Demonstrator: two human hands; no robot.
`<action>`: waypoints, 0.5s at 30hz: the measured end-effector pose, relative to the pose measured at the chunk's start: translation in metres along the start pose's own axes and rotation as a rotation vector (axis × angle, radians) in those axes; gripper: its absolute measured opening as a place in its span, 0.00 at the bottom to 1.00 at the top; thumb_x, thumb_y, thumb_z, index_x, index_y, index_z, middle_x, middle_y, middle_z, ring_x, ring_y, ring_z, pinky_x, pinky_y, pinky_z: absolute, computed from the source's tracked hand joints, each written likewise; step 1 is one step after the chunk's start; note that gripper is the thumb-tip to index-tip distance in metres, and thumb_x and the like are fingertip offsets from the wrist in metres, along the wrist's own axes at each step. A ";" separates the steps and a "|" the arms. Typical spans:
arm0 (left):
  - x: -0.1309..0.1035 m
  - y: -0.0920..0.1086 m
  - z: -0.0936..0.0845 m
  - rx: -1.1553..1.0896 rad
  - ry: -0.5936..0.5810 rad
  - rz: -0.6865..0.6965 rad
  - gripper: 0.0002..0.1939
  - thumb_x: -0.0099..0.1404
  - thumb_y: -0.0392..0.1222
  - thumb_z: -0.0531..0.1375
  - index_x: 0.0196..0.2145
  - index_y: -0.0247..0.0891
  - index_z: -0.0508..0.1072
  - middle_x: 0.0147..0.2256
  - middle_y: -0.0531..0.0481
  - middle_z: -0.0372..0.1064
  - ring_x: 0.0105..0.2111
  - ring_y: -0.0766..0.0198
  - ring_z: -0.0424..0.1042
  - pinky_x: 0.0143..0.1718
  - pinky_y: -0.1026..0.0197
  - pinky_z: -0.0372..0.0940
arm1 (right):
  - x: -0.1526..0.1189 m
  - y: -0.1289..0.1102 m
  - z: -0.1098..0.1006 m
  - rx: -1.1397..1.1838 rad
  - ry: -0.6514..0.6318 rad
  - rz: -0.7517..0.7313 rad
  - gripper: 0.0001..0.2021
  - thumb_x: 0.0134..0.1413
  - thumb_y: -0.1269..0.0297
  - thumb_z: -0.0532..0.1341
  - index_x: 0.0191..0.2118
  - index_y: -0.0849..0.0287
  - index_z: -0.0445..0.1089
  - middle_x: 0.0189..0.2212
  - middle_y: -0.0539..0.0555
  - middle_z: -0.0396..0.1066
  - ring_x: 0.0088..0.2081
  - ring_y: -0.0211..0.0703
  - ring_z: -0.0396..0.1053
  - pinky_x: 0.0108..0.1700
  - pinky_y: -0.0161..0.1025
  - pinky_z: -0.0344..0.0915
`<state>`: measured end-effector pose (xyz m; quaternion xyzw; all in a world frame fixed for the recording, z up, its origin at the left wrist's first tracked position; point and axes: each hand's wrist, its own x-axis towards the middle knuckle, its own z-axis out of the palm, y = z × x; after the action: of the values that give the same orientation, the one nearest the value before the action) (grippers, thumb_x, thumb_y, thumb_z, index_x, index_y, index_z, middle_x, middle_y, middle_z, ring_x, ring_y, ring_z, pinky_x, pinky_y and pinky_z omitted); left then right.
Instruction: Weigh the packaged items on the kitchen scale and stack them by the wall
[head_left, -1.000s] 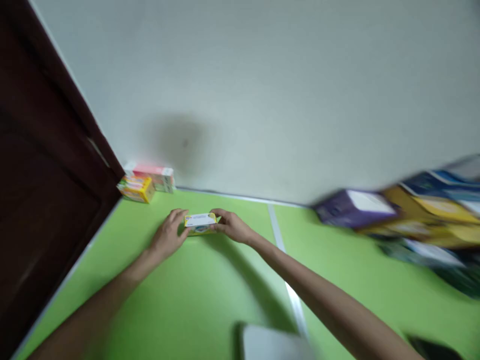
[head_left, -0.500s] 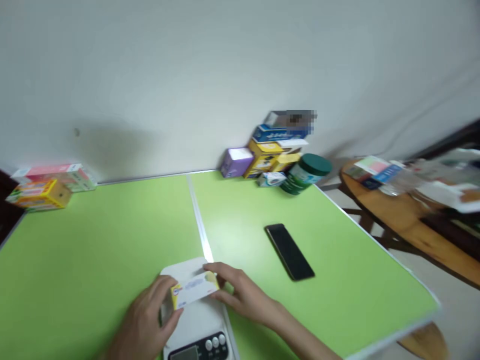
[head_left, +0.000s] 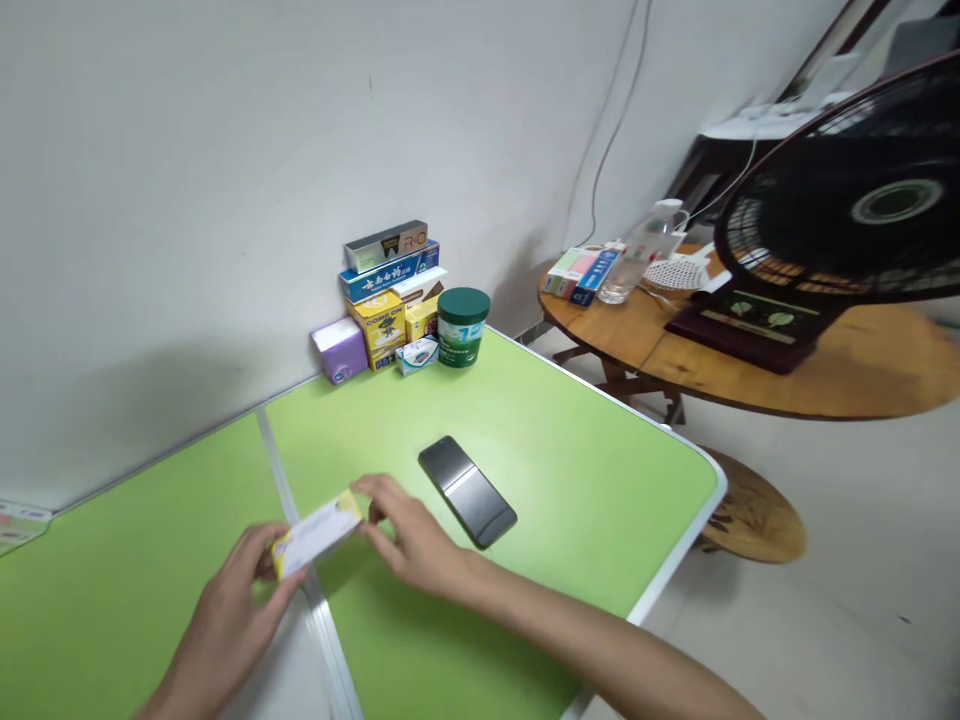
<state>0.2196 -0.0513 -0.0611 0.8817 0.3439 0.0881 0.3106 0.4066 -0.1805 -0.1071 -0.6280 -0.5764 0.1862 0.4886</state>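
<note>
A small white and yellow box (head_left: 319,535) is held up between my two hands, tilted with its right end higher. My left hand (head_left: 232,610) grips its left end between thumb and fingers. At the other end, the thumb and fingers of my right hand (head_left: 409,535) pinch the yellow edge. Below my left hand, part of a white kitchen scale (head_left: 281,670) shows at the bottom edge; its display is out of view. A black phone (head_left: 469,490) lies flat on the green table, right of my right hand.
Against the wall stand stacked boxes (head_left: 386,325), a purple pack (head_left: 341,350) and a green-lidded tub (head_left: 461,328). To the right, a round wooden table (head_left: 637,325) bears a fan (head_left: 780,310), a clear jug (head_left: 637,255) and small boxes. A wooden stool (head_left: 757,505) stands below.
The view has swung right, bringing the fan and wooden table into sight. Both hands have lifted the box off to the upper right of the scale, and its tilt is steeper.
</note>
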 end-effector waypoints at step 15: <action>0.293 0.128 0.123 -0.020 0.273 0.250 0.15 0.56 0.34 0.58 0.43 0.34 0.67 0.42 0.40 0.68 0.42 0.52 0.70 0.45 0.51 0.63 | 0.106 0.158 -0.094 -0.154 0.480 0.249 0.34 0.49 0.77 0.51 0.64 0.62 0.45 0.64 0.65 0.37 0.63 0.55 0.47 0.59 0.53 0.55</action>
<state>0.5546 0.0092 -0.0977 0.8945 0.2695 0.2481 0.2564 0.5949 -0.0996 -0.1606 -0.7552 -0.3749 0.0464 0.5356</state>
